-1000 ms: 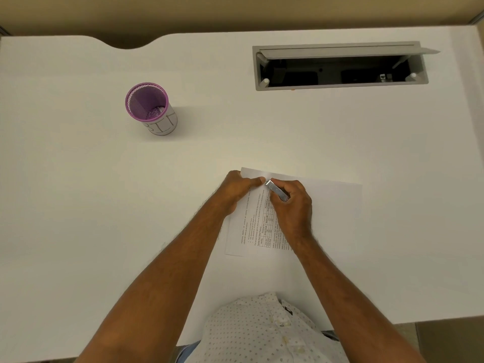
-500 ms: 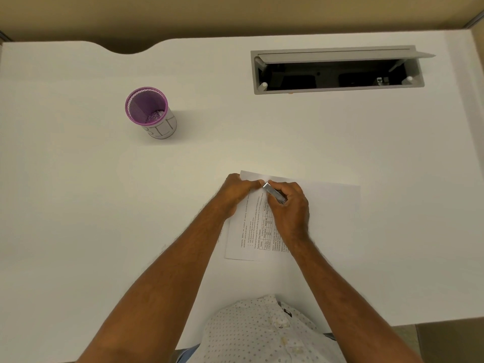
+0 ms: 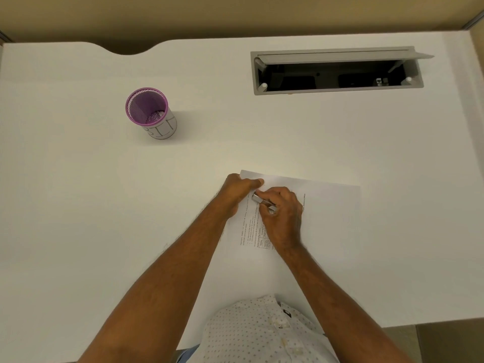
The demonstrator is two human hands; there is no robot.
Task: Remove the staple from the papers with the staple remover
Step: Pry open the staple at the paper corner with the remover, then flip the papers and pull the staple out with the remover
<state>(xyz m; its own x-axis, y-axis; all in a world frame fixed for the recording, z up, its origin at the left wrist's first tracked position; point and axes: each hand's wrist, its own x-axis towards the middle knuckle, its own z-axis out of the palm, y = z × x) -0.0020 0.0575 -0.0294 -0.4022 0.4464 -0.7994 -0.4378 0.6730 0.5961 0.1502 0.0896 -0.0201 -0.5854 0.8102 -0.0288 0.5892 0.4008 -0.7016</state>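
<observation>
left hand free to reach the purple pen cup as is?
Probably not right away: the left hand is pressing down the papers while the right hand works the staple remover. The desk path to the pen cup looks unobstructed.

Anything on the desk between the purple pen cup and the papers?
No. In the head view, only bare white desk lies between the purple pen cup and the papers.
</observation>
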